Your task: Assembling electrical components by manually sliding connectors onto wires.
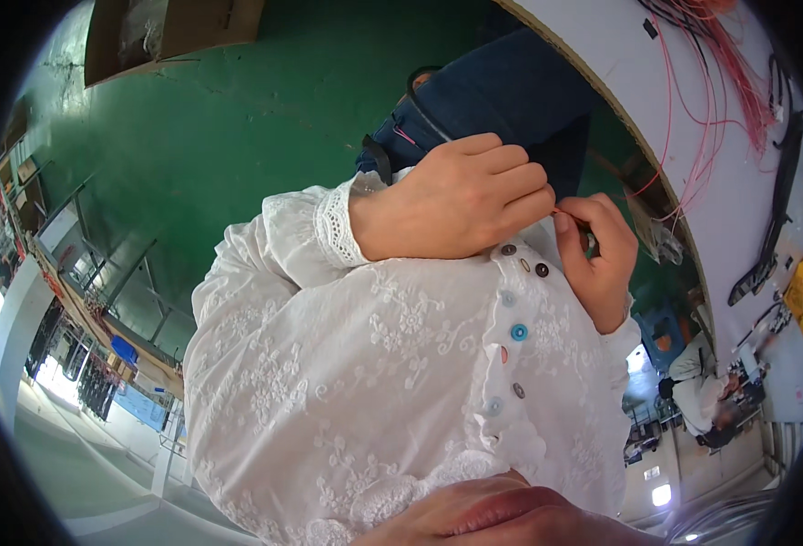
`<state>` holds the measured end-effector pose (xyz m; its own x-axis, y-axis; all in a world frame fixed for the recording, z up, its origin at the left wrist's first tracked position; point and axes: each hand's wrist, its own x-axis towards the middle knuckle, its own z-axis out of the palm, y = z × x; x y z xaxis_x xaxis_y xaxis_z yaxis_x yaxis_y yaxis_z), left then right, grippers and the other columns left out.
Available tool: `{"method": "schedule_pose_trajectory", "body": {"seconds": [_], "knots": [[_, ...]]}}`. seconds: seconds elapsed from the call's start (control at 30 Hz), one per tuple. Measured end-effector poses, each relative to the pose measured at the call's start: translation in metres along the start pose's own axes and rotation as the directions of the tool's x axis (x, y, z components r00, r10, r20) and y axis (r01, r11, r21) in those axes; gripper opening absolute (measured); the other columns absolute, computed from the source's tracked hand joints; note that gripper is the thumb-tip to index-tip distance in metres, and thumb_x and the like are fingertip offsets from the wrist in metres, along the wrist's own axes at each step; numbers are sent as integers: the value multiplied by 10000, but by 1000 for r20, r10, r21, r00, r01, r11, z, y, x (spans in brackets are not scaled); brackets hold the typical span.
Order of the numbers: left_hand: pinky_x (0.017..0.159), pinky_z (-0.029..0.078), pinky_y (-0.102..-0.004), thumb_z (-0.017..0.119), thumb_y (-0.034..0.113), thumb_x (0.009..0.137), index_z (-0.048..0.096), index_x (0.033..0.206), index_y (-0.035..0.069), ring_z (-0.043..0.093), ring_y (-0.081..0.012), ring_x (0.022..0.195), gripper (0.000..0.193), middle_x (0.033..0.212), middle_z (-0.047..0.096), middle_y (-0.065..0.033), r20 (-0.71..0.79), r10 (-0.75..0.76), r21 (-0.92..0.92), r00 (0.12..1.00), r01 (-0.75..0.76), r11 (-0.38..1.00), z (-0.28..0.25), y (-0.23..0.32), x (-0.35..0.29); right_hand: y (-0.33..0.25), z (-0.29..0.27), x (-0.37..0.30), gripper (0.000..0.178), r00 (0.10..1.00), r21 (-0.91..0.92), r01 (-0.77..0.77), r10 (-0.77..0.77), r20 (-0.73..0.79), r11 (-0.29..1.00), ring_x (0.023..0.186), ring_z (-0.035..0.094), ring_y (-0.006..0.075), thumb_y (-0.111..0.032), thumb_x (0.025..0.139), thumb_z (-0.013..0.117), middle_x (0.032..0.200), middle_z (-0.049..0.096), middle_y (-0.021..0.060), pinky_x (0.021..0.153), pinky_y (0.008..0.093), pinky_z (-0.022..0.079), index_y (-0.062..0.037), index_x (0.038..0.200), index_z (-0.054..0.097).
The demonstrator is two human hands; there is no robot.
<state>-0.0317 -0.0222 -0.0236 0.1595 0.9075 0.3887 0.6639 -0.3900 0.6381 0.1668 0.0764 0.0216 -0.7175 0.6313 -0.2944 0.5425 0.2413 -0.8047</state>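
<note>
My two hands meet in front of my chest, at the middle of the head view. My left hand (461,196) reaches across from the left with its back showing; its fingers are curled closed and their tips are hidden. A short bit of thin orange-red wire (559,211) shows between the hands, seemingly running into the left fist. At its right end, the thumb and forefinger of my right hand (597,255) pinch it. More of that wire is hidden behind the fingers, so its length cannot be told.
A white worktable (738,246) curves along the right, bearing a bundle of red wires (716,55), a long black strip (775,214) and a yellow piece (799,298). Some wires hang over its edge. A cardboard box (210,27) is on the green floor (265,118). Another person (693,391) sits beyond.
</note>
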Motion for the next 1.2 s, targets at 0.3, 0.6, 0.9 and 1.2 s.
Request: {"method": "schedule_pose_trajectory", "body": {"seconds": [0.3, 0.6, 0.9, 1.2], "knots": [[650, 452, -330, 710, 87, 728, 659, 1002, 27, 563, -210, 743, 284, 853, 552, -48, -1, 1, -60, 1000, -1, 998, -1, -3, -2, 2, 2, 4, 131, 999, 0, 45, -45, -30, 999, 605, 554, 109, 79, 827, 700, 797, 612, 61, 521, 241, 417, 6, 935, 701], [632, 466, -367, 783, 13, 730, 670, 988, 9, 582, -252, 733, 282, 853, 598, -81, -27, -109, -133, 994, 105, 986, 5, -2, -6, 1, 11, 5, 98, 998, 123, 60, -57, -26, 991, 710, 573, 58, 65, 875, 663, 842, 602, 46, 580, 188, 428, 30, 963, 688], [631, 465, -351, 734, 23, 735, 656, 948, 22, 558, -233, 714, 226, 815, 549, -65, -20, -71, -88, 997, 69, 994, 5, 1, -4, 1, 14, 2, 65, 1000, 167, 6, -11, 24, 986, 697, 551, 52, 47, 903, 670, 829, 591, 41, 585, 183, 411, 25, 962, 685], [709, 502, -306, 687, 111, 729, 691, 1022, 48, 597, -181, 791, 300, 900, 606, -11, 38, -4, 90, 999, 1, 996, 22, 1, -14, 26, 15, -10, 78, 987, 307, -157, 141, 73, 939, 742, 554, 89, -12, 962, 639, 842, 605, 41, 677, 229, 439, 36, 998, 689]]}}
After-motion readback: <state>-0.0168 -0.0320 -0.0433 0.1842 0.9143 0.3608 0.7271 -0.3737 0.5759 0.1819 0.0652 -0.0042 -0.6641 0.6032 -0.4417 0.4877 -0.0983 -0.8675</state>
